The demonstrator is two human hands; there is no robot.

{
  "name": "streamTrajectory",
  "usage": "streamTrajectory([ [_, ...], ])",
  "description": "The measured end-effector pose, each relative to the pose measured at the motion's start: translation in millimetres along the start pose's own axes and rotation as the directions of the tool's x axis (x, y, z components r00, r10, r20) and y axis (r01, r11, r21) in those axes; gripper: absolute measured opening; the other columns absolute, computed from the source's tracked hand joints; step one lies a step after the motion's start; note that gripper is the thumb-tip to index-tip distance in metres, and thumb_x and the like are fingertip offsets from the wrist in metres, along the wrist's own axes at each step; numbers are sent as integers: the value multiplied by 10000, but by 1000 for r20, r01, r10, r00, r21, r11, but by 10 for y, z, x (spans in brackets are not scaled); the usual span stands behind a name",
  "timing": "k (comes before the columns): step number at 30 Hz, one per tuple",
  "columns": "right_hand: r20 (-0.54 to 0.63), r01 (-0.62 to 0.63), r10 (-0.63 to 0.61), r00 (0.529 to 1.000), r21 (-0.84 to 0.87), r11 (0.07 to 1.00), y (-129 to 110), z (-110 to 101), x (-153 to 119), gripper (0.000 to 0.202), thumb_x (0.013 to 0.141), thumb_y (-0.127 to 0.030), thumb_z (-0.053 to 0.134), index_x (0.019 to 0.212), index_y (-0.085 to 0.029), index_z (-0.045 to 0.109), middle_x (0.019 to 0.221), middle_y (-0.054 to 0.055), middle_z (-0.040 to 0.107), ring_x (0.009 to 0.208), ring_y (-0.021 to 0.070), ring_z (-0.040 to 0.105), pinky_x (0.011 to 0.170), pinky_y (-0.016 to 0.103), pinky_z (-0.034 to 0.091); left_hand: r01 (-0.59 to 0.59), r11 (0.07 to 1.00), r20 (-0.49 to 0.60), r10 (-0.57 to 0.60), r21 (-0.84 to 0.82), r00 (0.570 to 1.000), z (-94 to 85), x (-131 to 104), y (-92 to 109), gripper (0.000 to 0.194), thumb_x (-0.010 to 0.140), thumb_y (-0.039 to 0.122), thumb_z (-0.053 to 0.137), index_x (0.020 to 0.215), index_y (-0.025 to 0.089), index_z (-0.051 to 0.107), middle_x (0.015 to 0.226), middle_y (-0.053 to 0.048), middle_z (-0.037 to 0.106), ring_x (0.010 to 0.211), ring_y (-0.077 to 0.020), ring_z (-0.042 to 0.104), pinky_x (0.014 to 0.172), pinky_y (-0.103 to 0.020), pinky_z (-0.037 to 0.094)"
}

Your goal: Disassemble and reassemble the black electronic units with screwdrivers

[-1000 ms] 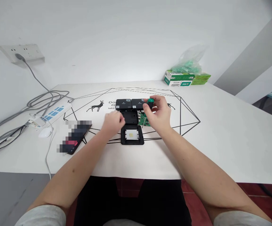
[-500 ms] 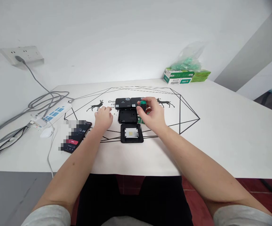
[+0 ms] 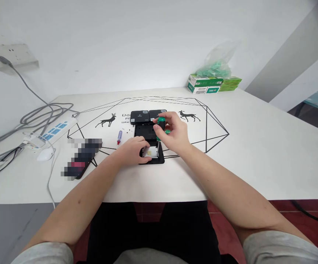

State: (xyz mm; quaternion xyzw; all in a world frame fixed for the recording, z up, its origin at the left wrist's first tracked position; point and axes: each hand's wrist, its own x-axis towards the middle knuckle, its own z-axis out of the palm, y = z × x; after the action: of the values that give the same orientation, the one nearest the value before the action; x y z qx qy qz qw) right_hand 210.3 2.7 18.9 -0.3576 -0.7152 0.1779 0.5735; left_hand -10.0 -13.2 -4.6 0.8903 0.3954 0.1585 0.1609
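In my right hand (image 3: 177, 132) is a screwdriver (image 3: 161, 123) with a green and black handle. It stands upright, its thin shaft pointing down at the right edge of a silver metal plate (image 3: 154, 152). That plate lies inside an open black device casing (image 3: 161, 158). My left hand (image 3: 133, 151) grips the casing's left side, thumb at the front and fingers behind. Just beyond is an empty-looking black casing half (image 3: 145, 131). Green parts (image 3: 168, 131) show partly beneath my right hand, too hidden to name.
Two flat black devices (image 3: 139, 117) lie behind the casings. A small purple-handled screwdriver (image 3: 119, 136) and several tiny dark pieces (image 3: 129, 131) lie to the left. Further left are a phone (image 3: 86, 161), a power strip (image 3: 55, 132) and cables. Green boxes (image 3: 207, 82) stand at the back right.
My left hand has moved right and down from the bare tabletop onto the casing, uncovering the purple-handled screwdriver. My right hand keeps the green-handled screwdriver upright. The view has shifted slightly.
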Motion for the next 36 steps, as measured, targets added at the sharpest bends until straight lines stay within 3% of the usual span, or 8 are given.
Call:
streamTrajectory([
  [3, -3, 23, -23, 1000, -6, 1000, -5, 10, -19, 320, 931, -410, 706, 1198, -276, 591, 1057, 57, 850, 911, 220, 827, 626, 333, 630, 31, 999, 27, -30, -43, 999, -18, 2, 19, 210, 877, 394, 813, 925, 235, 686, 975, -40, 649, 866, -230, 654, 812, -396, 559],
  [11, 3, 113, -113, 994, -15, 993, 38, 26, -36, 310, 948, -393, 719, 1206, -268, 600, 1045, 47, 839, 853, 193, 816, 604, 300, 630, 48, 997, 48, -45, -66, 998, -21, 24, 5, 232, 858, 395, 809, 891, 225, 654, 983, -35, 634, 824, -210, 642, 774, -382, 550],
  [24, 8, 107, -107, 994, 14, 994, 56, 41, -60, 328, 950, -410, 730, 1220, -274, 605, 1051, 49, 832, 873, 208, 817, 612, 306, 623, 76, 995, 50, -73, -62, 996, -39, 18, -13, 224, 856, 390, 842, 903, 230, 693, 989, -39, 636, 857, -223, 648, 767, -388, 552],
  [28, 81, 128, -124, 989, -46, 991, 96, 55, -94, 366, 921, -462, 773, 1207, -280, 635, 918, 18, 799, 772, 205, 788, 599, 318, 611, 47, 996, 37, -44, -70, 998, -20, 14, -41, 208, 878, 371, 828, 1004, 236, 731, 1042, -54, 656, 907, -244, 657, 810, -416, 569],
  [32, 23, 137, -136, 990, -40, 990, 103, 56, -106, 363, 940, -477, 772, 1215, -286, 631, 957, 22, 791, 774, 204, 790, 633, 336, 630, -12, 1000, 9, 12, 4, 1000, -12, 1, -56, 234, 875, 394, 848, 1019, 233, 758, 1047, -74, 656, 1005, -290, 643, 918, -470, 575],
  [36, -19, 125, -125, 992, -31, 992, 109, 45, -93, 369, 967, -509, 749, 1235, -289, 621, 1029, 38, 787, 865, 217, 807, 674, 350, 648, -58, 990, -102, 71, 131, 992, 5, -15, -72, 530, 815, 442, 920, 1288, 266, 758, 1419, -130, 599, 1326, -388, 528, 1165, -597, 467],
])
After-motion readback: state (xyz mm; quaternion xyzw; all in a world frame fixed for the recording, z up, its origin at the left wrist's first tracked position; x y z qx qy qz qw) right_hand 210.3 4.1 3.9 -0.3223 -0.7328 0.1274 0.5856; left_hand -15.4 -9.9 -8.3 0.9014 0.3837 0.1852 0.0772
